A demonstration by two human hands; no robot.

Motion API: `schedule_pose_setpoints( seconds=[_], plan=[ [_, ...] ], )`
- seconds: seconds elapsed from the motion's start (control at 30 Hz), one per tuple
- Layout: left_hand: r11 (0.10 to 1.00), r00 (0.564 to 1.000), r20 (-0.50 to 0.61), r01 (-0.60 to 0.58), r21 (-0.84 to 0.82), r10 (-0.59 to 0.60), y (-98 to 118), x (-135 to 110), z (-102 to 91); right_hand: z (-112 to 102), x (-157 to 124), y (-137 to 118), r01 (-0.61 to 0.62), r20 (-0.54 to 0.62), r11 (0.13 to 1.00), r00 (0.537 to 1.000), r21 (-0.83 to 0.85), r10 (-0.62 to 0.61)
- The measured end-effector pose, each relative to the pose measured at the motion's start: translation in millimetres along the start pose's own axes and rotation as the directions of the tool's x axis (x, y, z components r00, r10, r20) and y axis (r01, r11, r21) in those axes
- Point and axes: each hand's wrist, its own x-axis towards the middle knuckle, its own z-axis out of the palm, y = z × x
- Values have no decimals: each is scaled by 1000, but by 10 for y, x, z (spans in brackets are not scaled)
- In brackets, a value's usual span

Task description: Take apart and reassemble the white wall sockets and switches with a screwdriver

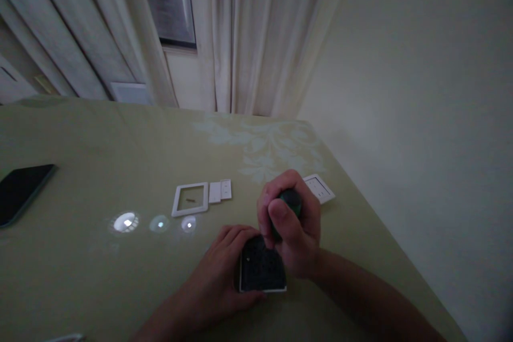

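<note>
My right hand is wrapped round the dark green and black handle of a screwdriver, held steeply with its butt end up. The shaft and tip are hidden behind my fingers. Below it lies a wall socket, black back facing up with a white rim along its edge. My left hand grips this socket from the left, fingers at its far edge and thumb at its near edge. A small brass-coloured spot shows on the socket's back.
Farther back lie a white square frame with a small screw inside it, and two small white plates. A white socket panel is behind my right hand. A phone lies far left; a wall borders the table's right side.
</note>
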Motion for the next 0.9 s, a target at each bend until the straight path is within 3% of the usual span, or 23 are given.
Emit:
schedule_pose_setpoints(
  seconds=[0.2, 0.57, 0.9],
  plan=[
    [992, 998, 23, 59, -110, -57, -23, -31, -80, 35, -3, 92, 28, -44, 999, 999, 40, -27],
    [992, 997, 67, 37, -117, -29, -54, -33, -130, 54, 28, 103, -54, -37, 998, 998, 38, 56],
    [990, 996, 75, 47, -132, -37, -54, -45, -144, 38, 11, 166, -58, -27, 998, 998, 11, 59]
  ],
)
